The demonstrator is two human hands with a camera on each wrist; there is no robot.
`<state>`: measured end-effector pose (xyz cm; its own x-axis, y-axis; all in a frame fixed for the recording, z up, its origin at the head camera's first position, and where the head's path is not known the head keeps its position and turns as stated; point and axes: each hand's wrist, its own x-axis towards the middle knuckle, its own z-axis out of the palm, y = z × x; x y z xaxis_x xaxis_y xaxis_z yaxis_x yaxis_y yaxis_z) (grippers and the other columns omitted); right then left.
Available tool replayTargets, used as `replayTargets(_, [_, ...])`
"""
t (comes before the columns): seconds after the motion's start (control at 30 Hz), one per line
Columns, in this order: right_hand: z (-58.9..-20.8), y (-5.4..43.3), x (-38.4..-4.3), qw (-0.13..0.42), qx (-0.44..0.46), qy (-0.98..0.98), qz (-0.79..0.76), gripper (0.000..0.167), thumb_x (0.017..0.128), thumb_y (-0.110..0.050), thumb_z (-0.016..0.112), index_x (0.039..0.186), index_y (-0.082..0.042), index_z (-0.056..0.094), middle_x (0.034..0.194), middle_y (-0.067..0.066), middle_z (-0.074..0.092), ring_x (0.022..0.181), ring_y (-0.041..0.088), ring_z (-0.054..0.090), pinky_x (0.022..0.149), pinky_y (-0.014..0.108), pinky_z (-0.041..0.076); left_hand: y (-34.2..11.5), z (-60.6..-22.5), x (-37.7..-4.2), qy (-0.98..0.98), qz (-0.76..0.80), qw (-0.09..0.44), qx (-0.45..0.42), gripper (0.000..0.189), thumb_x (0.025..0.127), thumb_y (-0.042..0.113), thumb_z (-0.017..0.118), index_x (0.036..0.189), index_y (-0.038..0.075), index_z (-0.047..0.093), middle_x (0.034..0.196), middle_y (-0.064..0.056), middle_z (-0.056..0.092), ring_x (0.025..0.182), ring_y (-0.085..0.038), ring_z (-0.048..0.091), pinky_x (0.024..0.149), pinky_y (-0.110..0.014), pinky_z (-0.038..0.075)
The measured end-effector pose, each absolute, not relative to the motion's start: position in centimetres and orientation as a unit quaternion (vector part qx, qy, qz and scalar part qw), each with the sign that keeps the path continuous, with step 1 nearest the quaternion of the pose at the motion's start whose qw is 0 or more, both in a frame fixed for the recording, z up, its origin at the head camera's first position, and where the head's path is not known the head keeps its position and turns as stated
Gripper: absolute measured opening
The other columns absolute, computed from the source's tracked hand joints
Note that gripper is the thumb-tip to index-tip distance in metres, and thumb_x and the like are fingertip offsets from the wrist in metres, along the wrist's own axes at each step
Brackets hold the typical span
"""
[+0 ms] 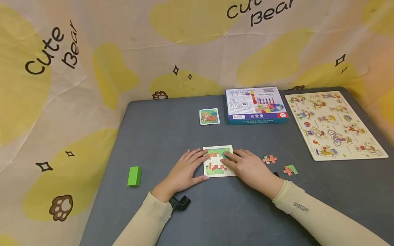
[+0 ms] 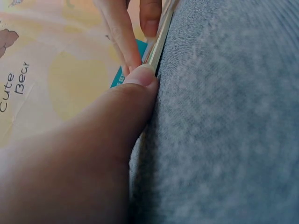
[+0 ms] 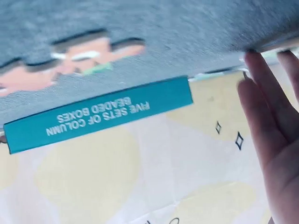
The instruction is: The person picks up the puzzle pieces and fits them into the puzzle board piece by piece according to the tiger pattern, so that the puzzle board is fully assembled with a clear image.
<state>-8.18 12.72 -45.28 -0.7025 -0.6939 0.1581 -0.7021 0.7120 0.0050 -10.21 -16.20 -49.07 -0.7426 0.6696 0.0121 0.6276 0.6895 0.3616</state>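
Observation:
A small square jigsaw board (image 1: pixel 217 147) with a pale rim lies flat on the table, partly filled with green and orange pieces around a white gap. My left hand (image 1: pixel 187 171) rests along its left side, fingers over the upper edge and thumb at the lower corner; the left wrist view shows the thumb (image 2: pixel 128 93) against the board's edge. From the right, my right hand (image 1: pixel 250 167) reaches over, its fingertips touching the pieces beside the gap. Loose jigsaw pieces (image 1: pixel 272 159) lie right of that hand, with a green-and-orange piece (image 1: pixel 289 170) nearer me.
Behind the board lies a small picture card (image 1: pixel 209 117), beside a bead-set box (image 1: pixel 257 106). A large illustrated board (image 1: pixel 335 126) occupies the right side. On the left stands a green block (image 1: pixel 134 176). Patterned cloth (image 1: pixel 197 51) hangs behind the grey table (image 1: pixel 166 130).

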Motion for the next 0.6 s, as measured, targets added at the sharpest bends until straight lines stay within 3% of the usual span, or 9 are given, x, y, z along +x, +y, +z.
replayTargets(0.23, [-45.5, 13.1, -7.9, 0.060, 0.388, -0.920, 0.001, 0.055, 0.091, -0.015, 0.083, 0.143, -0.016, 0.066, 0.147, 0.011, 0.060, 0.135, 0.037, 0.056, 0.110, 0.053, 0.048, -16.1, -49.0, -10.1, 0.918, 0.167, 0.061, 0.353, 0.078, 0.100, 0.057, 0.065, 0.164, 0.024, 0.038, 0.169, 0.003, 0.032, 0.159, -0.020, 0.019, 0.129, -0.047, 0.011])
replayTargets(0.43, [-45.5, 13.1, -8.2, 0.040, 0.383, -0.923, 0.009, 0.053, 0.099, -0.019, 0.075, 0.148, -0.012, 0.058, 0.157, 0.014, 0.049, 0.143, 0.038, 0.047, 0.113, 0.055, 0.045, -16.1, -49.2, -10.1, 0.918, 0.173, 0.055, 0.353, 0.078, 0.099, 0.055, 0.068, 0.164, 0.023, 0.039, 0.169, 0.002, 0.033, 0.158, -0.021, 0.020, 0.129, -0.047, 0.011])
replayTargets(0.6, [-45.2, 13.6, -9.1, 0.033, 0.387, -0.922, 0.002, 0.055, 0.101, -0.020, 0.072, 0.152, -0.008, 0.055, 0.158, 0.011, 0.049, 0.144, 0.037, 0.047, 0.116, 0.055, 0.042, -16.1, -49.3, -10.3, 0.918, 0.172, 0.053, 0.355, 0.078, 0.099, 0.056, 0.067, 0.164, 0.023, 0.038, 0.169, 0.003, 0.032, 0.158, -0.020, 0.019, 0.129, -0.047, 0.010])
